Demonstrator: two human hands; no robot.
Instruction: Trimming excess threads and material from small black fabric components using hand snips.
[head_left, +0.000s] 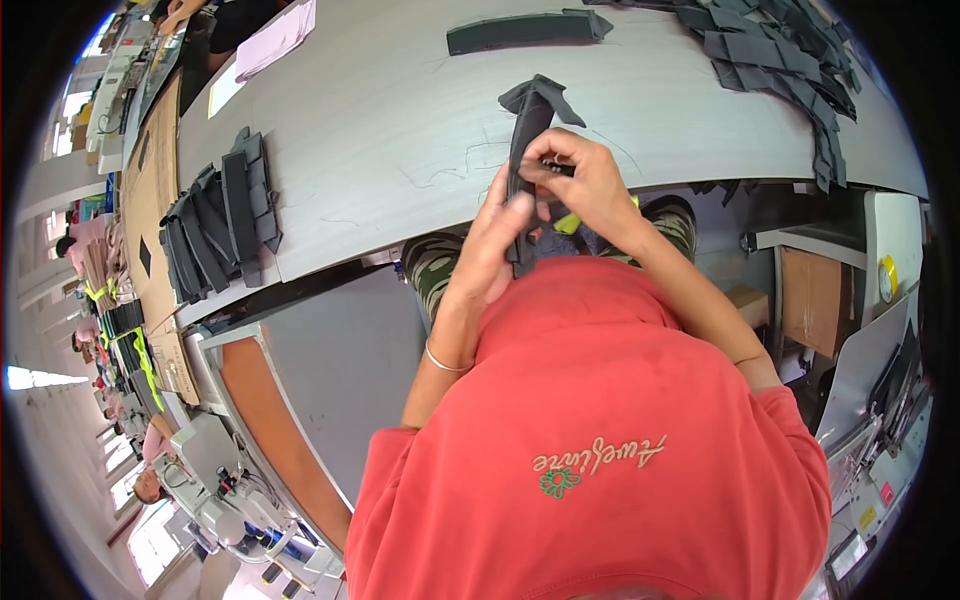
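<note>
**Strip (530, 122) gripped in the left hand (485, 250), right hand (594, 185) pinching just above**

Grips the dark grey strip around its lower half with the left hand, with the thumb along one side and the fingers along the other. Leaves the upper half clear of the grip, reaching out over the table (350, 130) and ending in folded flaps spread to both sides. Shows the lower tip beneath the left hand, just off the near edge of the table and close to the red shirt (600, 390).

Brings the right hand in from the side, with thumb and forefinger pressed together against the middle of the strip, just above the left thumb. Holds a small dark piece (561, 169) in the curl of the right fingers; cannot tell its kind, nor what else, if anything, is in the pinch.

Farther out on the table, lying well apart from the hands: a second strip (525, 34). To the left, a stack (235, 205) of similar dark pieces; beyond it, a pink cloth (278, 42). To the right, a loose heap (770, 55) of more, trailing down to the near edge. Between them, scattered threads (440, 174).
</note>
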